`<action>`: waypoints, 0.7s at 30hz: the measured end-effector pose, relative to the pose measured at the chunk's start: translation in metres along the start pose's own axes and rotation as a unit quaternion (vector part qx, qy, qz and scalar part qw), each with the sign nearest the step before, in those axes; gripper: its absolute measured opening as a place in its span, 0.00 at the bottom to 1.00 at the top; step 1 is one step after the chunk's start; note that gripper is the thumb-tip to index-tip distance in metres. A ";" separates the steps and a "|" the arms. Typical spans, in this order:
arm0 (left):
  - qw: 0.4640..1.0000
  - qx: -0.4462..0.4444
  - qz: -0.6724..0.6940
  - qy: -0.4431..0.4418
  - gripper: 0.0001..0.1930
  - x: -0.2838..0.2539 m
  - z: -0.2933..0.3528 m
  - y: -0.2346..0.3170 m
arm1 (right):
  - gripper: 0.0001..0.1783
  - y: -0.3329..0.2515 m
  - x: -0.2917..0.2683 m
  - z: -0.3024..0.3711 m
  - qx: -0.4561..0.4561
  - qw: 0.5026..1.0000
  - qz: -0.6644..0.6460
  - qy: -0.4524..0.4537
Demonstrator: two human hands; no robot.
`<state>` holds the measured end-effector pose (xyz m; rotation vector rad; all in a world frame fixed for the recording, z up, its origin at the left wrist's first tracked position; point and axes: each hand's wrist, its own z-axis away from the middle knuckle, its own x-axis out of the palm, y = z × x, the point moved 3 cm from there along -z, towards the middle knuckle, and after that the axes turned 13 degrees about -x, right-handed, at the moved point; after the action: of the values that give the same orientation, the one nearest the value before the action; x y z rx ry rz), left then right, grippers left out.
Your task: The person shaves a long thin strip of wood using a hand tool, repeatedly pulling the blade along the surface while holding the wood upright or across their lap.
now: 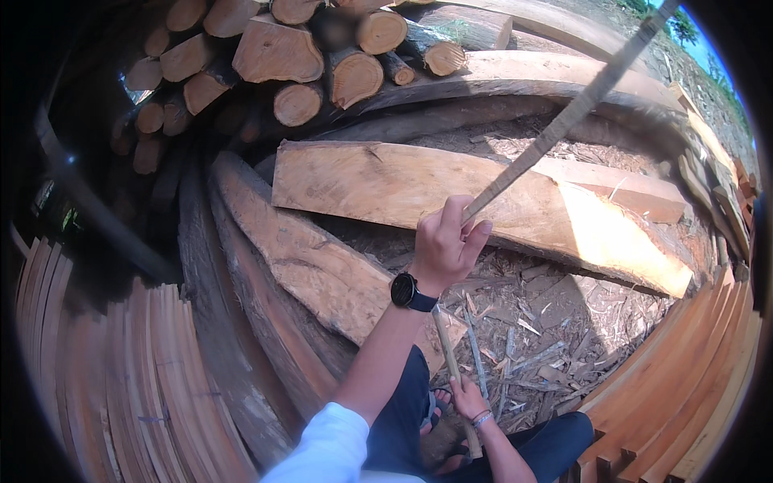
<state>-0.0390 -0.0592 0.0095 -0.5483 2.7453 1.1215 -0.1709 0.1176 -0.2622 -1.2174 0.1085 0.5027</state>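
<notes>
My left hand (448, 244), with a black watch on its wrist, is raised over the middle and closed around a long thin wooden stick (564, 121). The stick slants up to the far right. Lower down, my right hand (469, 400), wearing a bracelet, grips a narrow pale stick (448, 346) between my knees. Its top end goes behind my left wrist, so I cannot tell whether both are one piece. Beyond my left hand lies a broad sawn slab (386, 181), lit by sun at its right end. A second slab (314, 266) slants down left of my legs.
Cut logs (354, 76) are piled at the far left, ends toward me. Sawn boards (153, 370) stack at the near left, more reddish boards (668, 378) at the near right. Wood chips and bark (555, 330) cover the ground. A long curved timber (555, 72) lies farther back.
</notes>
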 end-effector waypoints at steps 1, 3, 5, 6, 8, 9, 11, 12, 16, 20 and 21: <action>0.996 -0.041 0.072 -0.016 0.18 -0.012 -0.004 -0.004 | 0.19 0.005 -0.005 -0.002 -0.036 0.998 0.041 0.034; 0.969 -0.097 0.222 0.056 0.22 -0.042 -0.012 -0.020 | 0.19 0.017 -0.002 -0.006 -0.105 0.984 0.114 0.092; 0.953 -0.148 0.265 0.014 0.21 -0.090 -0.018 -0.028 | 0.15 -0.009 0.002 -0.002 -0.121 0.985 0.087 0.083; 0.948 -0.169 0.267 0.037 0.21 -0.105 -0.019 -0.030 | 0.14 -0.005 0.002 -0.004 -0.131 0.984 0.086 0.083; 0.933 -0.209 0.272 0.108 0.21 -0.127 -0.016 -0.031 | 0.13 -0.004 0.005 -0.003 -0.192 0.971 0.092 0.107; 0.920 -0.228 0.278 0.156 0.21 -0.138 -0.012 -0.031 | 0.13 -0.008 0.005 -0.001 -0.193 0.973 0.079 0.101; 0.893 -0.217 0.324 0.224 0.19 -0.154 -0.001 -0.037 | 0.14 -0.014 0.002 0.001 -0.192 0.975 0.056 0.093; 0.887 -0.216 0.325 0.248 0.21 -0.157 0.006 -0.038 | 0.15 -0.013 0.000 0.001 -0.169 0.981 0.053 0.081; 0.883 -0.217 0.286 0.302 0.25 -0.176 0.032 -0.034 | 0.19 -0.009 -0.002 0.005 -0.143 0.984 0.105 0.026; 0.876 -0.219 0.281 0.324 0.27 -0.181 0.037 -0.033 | 0.20 -0.007 0.016 0.008 -0.143 0.980 0.135 0.014; 0.881 -0.219 0.284 0.310 0.27 -0.185 0.039 -0.035 | 0.20 -0.008 0.014 0.006 -0.122 0.983 0.136 0.011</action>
<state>0.1444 -0.0031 0.0047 -0.1282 3.3192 2.0468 -0.1563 0.1253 -0.2584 -1.4579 0.2400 0.7579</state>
